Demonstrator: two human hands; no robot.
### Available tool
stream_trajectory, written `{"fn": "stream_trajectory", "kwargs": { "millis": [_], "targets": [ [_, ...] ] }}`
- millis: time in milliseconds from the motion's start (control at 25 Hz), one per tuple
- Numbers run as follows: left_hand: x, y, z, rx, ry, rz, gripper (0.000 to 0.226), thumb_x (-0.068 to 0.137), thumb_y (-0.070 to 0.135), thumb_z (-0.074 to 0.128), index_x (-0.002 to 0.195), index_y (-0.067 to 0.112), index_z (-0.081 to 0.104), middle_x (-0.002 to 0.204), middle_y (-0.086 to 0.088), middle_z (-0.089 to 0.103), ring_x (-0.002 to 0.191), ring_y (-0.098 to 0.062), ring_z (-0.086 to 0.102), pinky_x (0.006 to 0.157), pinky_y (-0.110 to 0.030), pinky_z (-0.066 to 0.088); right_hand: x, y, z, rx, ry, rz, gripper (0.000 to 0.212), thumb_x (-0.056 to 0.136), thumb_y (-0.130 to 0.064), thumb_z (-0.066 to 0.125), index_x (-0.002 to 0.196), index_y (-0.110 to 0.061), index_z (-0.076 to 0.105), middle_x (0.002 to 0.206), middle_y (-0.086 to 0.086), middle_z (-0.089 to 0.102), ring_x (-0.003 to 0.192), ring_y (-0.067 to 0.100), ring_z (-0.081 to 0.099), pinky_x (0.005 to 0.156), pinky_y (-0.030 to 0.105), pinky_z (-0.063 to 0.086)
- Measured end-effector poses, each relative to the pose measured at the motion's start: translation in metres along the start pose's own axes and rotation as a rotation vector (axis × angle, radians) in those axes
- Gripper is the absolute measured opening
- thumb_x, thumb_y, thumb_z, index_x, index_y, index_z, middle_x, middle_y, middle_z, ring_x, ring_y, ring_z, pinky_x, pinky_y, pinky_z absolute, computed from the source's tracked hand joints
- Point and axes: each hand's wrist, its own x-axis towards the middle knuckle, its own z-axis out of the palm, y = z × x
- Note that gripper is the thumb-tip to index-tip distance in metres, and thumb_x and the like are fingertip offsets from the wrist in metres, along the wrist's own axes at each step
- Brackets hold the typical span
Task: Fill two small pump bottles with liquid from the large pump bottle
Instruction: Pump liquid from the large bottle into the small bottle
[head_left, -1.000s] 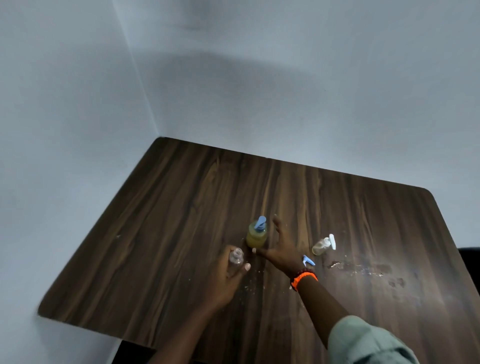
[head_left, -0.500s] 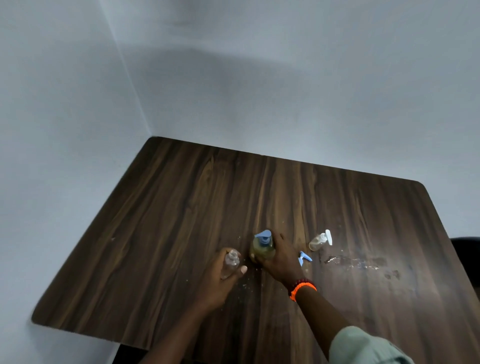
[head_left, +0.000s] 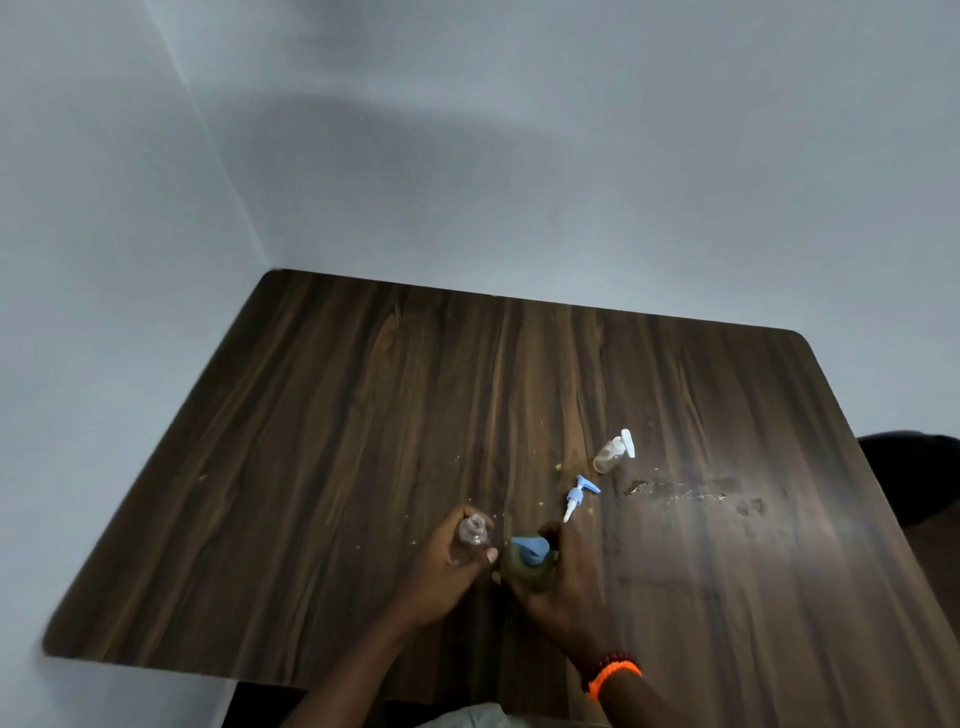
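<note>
- Left hand (head_left: 447, 566): fingers curled round the small clear uncapped bottle (head_left: 471, 535), held upright just above the dark wood-grain desk (head_left: 363, 415).
- Right hand (head_left: 563, 587): fingers wrapped round the large yellow-green bottle with the blue pump head (head_left: 530, 564), just beside it.
- Likely step: bringing the two together; next, aim the spout over the open neck and press.
- Both forearms reach forward, wrists converging.

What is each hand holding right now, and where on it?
The left hand holds the small open bottle around its body, neck uncovered. The right hand grips the large pump bottle around its body, below the blue pump head.
</note>
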Motion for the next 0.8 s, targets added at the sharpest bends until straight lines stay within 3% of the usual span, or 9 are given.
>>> {"fn": "stream_trajectory", "kwargs": {
  "millis": [120,240,360,480,640,800],
  "targets": [
    [-0.002,0.007,-0.001,0.029,0.029,0.033,0.029,0.088,0.029,0.079,0.115,0.03,0.069,0.119,0.002,0.073,0.115,-0.012,0.071,0.104,-0.045,0.058,0.001,-0.01,-0.009,0.107,-0.161,0.005,0.086,0.07,-0.054,0.091,0.139,-0.025,0.049,0.121,-0.018,0.069,0.114,-0.001,0.066,0.097,0.015,0.051],
    [-0.002,0.005,-0.004,0.076,0.024,0.058,0.03,0.087,0.025,0.078,0.114,0.034,0.069,0.121,0.001,0.071,0.116,-0.013,0.07,0.105,-0.046,0.057,-0.006,-0.025,-0.028,0.309,-0.191,0.076,0.062,0.078,-0.059,0.078,0.132,-0.035,0.06,0.124,-0.022,0.071,0.117,0.0,0.067,0.097,0.021,0.054],
    [-0.003,0.003,-0.001,0.168,0.03,0.073,0.031,0.085,0.014,0.074,0.106,0.036,0.066,0.115,0.004,0.069,0.11,-0.012,0.068,0.102,-0.048,0.056,-0.01,-0.031,-0.043,0.469,-0.118,0.167,0.04,0.092,-0.05,0.071,0.124,-0.027,0.072,0.12,-0.013,0.075,0.116,0.005,0.068,0.093,0.023,0.054],
    [-0.002,0.004,0.008,0.219,0.009,0.072,0.037,0.087,0.008,0.073,0.106,0.038,0.063,0.115,0.006,0.066,0.108,-0.009,0.067,0.1,-0.044,0.057,-0.009,-0.041,-0.051,0.476,-0.144,0.215,0.03,0.092,-0.036,0.07,0.115,-0.019,0.077,0.11,-0.006,0.08,0.106,0.006,0.072,0.084,0.021,0.057],
    [0.003,0.001,0.015,0.37,-0.003,0.073,0.053,0.085,0.004,0.07,0.115,0.047,0.06,0.119,0.011,0.059,0.114,-0.013,0.06,0.099,-0.044,0.056,-0.002,-0.052,-0.06,0.428,-0.182,0.286,0.019,0.094,-0.03,0.07,0.106,-0.021,0.081,0.1,-0.008,0.082,0.098,0.005,0.074,0.082,0.023,0.059],
    [0.004,0.004,0.022,0.483,-0.032,0.056,0.056,0.083,0.002,0.062,0.126,0.038,0.06,0.125,0.008,0.055,0.121,-0.019,0.049,0.102,-0.041,0.05,0.006,-0.059,-0.066,0.344,-0.194,0.309,0.009,0.094,-0.027,0.073,0.096,-0.025,0.082,0.083,-0.012,0.081,0.077,-0.007,0.072,0.066,0.013,0.056]
  ]
}}
